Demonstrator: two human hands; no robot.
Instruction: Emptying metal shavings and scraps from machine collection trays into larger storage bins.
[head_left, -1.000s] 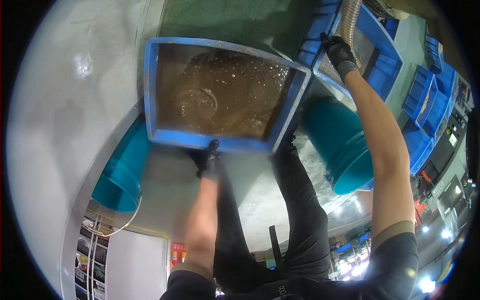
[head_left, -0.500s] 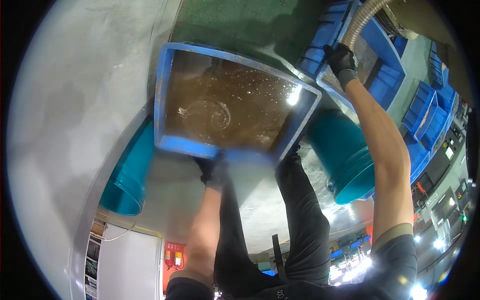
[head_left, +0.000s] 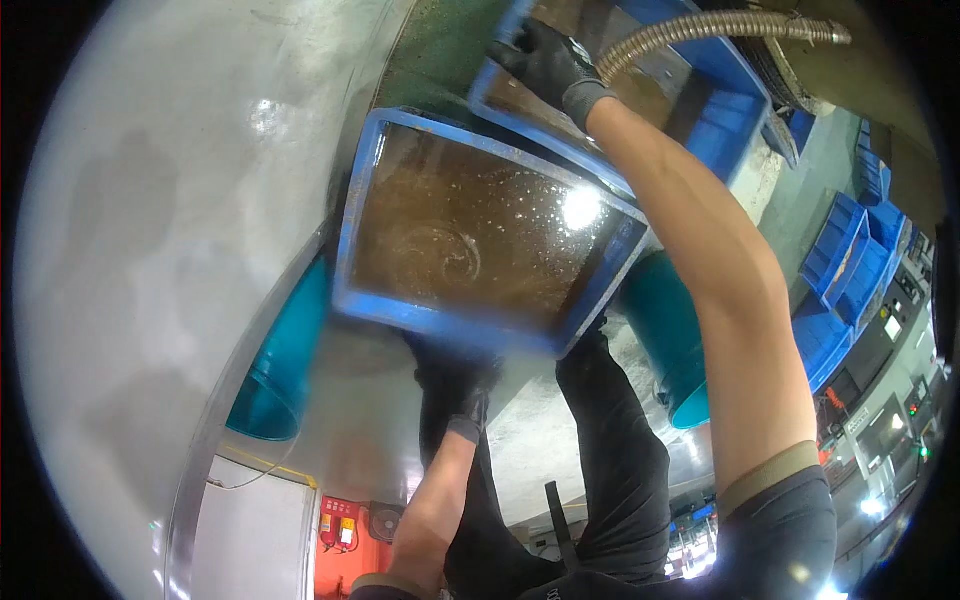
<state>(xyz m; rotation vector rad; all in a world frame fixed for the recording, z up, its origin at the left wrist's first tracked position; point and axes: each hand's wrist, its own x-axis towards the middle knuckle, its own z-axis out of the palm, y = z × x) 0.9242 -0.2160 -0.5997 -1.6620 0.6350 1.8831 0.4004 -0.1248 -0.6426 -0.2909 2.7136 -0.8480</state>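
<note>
A blue crate (head_left: 435, 322) of murky brown water with bubbles and a small swirl lies in front of me. Beyond it, at the upper right, a second blue crate (head_left: 725, 60) also holds brownish liquid. My right hand (head_left: 552, 68), in a black glove, reaches over that second crate and grips its left rim. A ribbed flexible hose (head_left: 690, 30) curves down into this crate right beside my wrist. Just below the front rim of the near crate is my left hand (head_left: 460, 375), black-gloved too; its fingers are blurred against my dark trouser leg.
One teal bucket (head_left: 268, 395) stands at the left of the near crate, another teal bucket (head_left: 668, 335) at its right, partly behind my right forearm. A pale wall-like surface (head_left: 150, 250) fills the left side. Stacked blue bins (head_left: 845, 260) and machines are at the far right.
My right hand has moved left, and the second crate has slid left with it, nearer the first. My left hand has dropped away from the near crate's front rim. The view has shifted slightly.
</note>
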